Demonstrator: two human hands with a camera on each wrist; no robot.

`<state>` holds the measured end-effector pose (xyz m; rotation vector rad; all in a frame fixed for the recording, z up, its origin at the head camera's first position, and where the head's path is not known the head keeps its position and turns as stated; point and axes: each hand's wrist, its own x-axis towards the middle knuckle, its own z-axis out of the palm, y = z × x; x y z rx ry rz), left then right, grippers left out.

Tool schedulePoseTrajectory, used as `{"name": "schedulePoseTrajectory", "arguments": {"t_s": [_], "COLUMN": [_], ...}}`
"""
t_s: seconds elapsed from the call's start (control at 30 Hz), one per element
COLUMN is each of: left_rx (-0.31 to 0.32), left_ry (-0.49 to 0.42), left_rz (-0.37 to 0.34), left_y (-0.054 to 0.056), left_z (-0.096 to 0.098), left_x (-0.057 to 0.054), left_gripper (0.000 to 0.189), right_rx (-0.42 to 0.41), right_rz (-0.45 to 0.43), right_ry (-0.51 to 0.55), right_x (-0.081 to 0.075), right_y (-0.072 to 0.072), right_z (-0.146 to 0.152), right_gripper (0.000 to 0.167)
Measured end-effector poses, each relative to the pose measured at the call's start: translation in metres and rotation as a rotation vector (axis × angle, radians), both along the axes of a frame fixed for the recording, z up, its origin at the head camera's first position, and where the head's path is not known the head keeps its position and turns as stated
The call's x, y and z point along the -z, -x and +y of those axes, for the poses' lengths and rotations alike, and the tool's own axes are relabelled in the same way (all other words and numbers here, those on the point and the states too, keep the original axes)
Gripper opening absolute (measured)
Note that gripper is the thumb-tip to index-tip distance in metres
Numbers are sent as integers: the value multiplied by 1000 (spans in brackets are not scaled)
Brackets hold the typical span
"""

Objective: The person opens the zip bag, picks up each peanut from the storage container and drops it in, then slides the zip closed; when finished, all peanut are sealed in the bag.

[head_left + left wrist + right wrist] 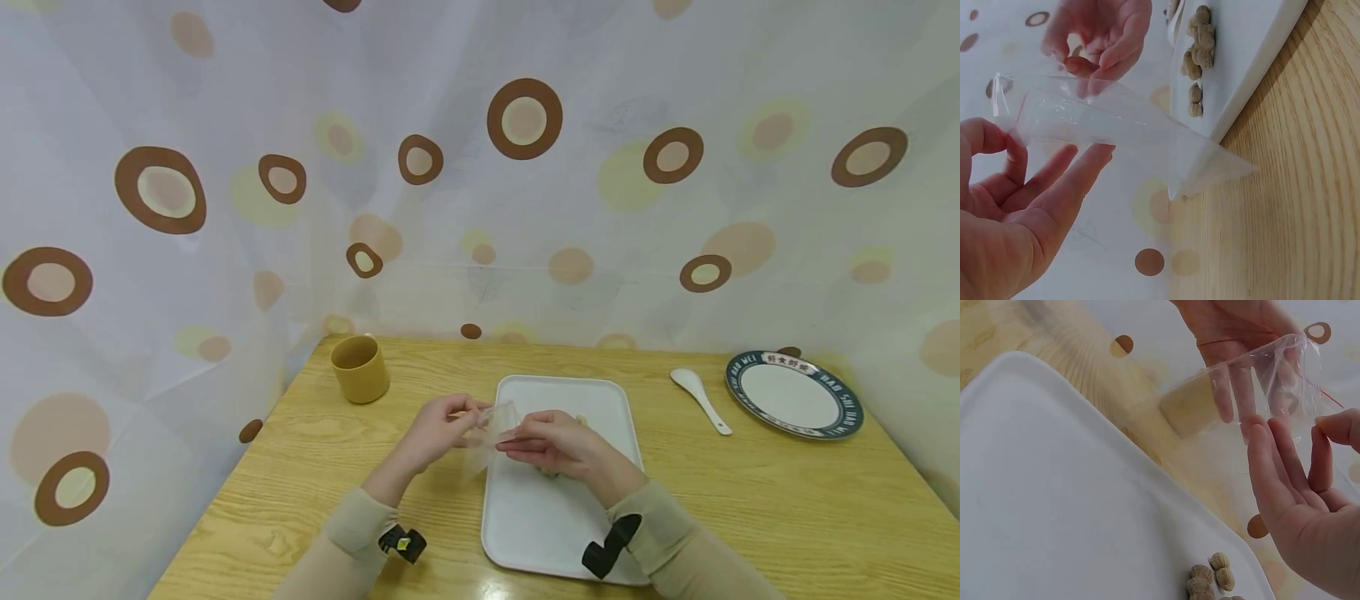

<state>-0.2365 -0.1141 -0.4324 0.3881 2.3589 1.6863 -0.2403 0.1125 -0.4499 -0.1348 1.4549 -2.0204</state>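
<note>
Between the two hands hangs a clear plastic zip bag (1122,119) with a thin red line near its mouth. The left hand (438,429) pinches one side of the mouth between thumb and forefinger, its other fingers stretched along the bag. On the opposite side, the right hand (558,446) pinches the bag's edge with thumb and forefinger, as the right wrist view shows. I see nothing inside the bag. Below the right hand, several unshelled peanuts (1200,44) lie on the white tray (551,529); in the head view that hand mostly covers them.
A mustard-yellow cup (360,371) stands at the back left of the wooden table (292,500). Right of the tray lie a white spoon (701,400) and a plate (795,396) with a dark patterned rim. A dotted curtain (450,208) hangs behind.
</note>
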Motion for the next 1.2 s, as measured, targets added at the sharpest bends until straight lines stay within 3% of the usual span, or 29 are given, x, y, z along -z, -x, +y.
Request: {"name": "schedulePoseTrajectory", "arguments": {"t_s": [0.13,0.27,0.37,0.43,0.63,0.9,1.07,1.2], "left_rx": [-28,-56,-44,-23,30,89,183,260], "left_ry": [15,98,138,135,9,-64,-76,0], "left_rz": [12,84,127,135,42,-20,3,51], "left_y": [-1,-2,-3,-4,-6,-5,-5,-4], "left_z": [-3,-6,-7,-6,-4,-3,-5,-9], "left_x": [-2,-5,-7,-9,-12,-10,-11,-11], "left_gripper": [20,18,17,17,23,10,20,21], "right_rx": [24,36,21,8,0,-37,-60,-82], "right_rz": [-5,11,40,69,153,244,282,332], "right_ry": [-10,-35,-50,-67,-111,-64,-92,-147], "right_x": [-2,-4,-6,-8,-10,-7,-6,-6], "right_y": [0,-1,0,0,1,-1,-2,-2], "right_z": [3,5,6,6,8,10,10,12], "right_gripper": [25,22,14,10,12,10,8,19]}}
